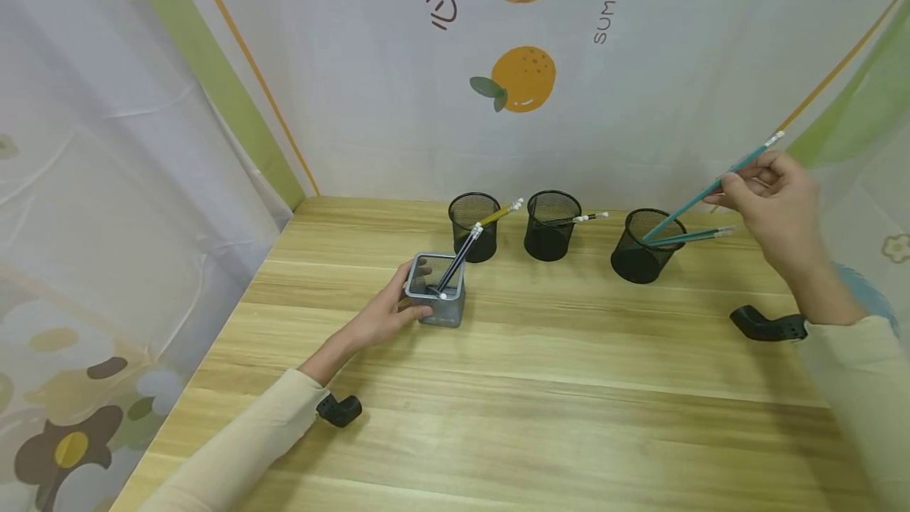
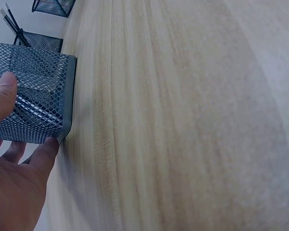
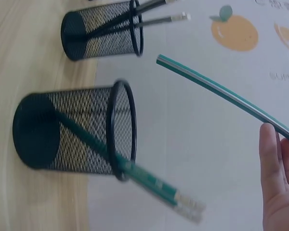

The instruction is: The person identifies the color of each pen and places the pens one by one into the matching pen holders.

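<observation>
My left hand (image 1: 384,314) holds a grey square mesh pencil holder (image 1: 442,314) low over the table, thumb in front and fingers round its side. Dark striped pencils (image 1: 460,261) lean out of that holder. With thumb and fingertips, my right hand (image 1: 778,212) pinches a teal pencil (image 1: 711,189) near its eraser end. The pencil slants down over the rightmost round black mesh cup (image 1: 636,259); in the right wrist view its lower end is clear of the rim. Teal pencils (image 3: 144,178) with white erasers lean inside this cup.
Two more round black mesh cups stand along the table's back: the left cup (image 1: 472,239) has yellow pencils (image 1: 501,213), the middle cup (image 1: 547,243) black ones (image 1: 569,220). Behind the wooden table (image 1: 533,393) hangs a printed curtain (image 1: 384,101). Black mounts (image 1: 341,411) project from both wrists.
</observation>
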